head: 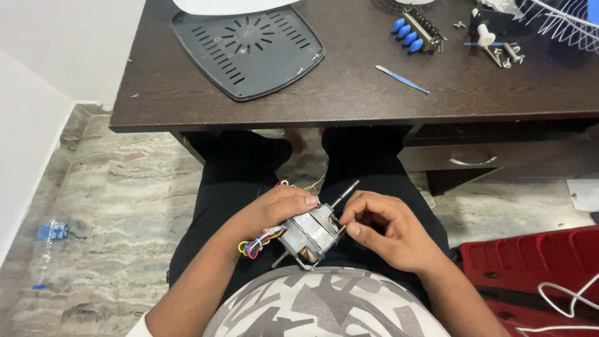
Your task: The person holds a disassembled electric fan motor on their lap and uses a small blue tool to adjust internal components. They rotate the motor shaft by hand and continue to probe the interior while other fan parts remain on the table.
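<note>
A small electric fan motor (pixel 310 234) with a steel shaft and a bundle of coloured wires (pixel 253 244) rests over my lap. My left hand (pixel 274 209) grips its top side, thumb across the metal core. My right hand (pixel 387 228) touches the motor's right end, its fingertips pinched at the edge near the shaft. Whether anything small sits between those fingertips is not visible.
A dark wooden desk (pixel 349 93) stands ahead with a grey vented plastic cover (pixel 248 47), a switch block with blue buttons (pixel 415 31), a blue tool (pixel 402 79), screws (pixel 508 56) and a wire fan grille (pixel 564 22). A red case (pixel 536 274) lies on the floor at right.
</note>
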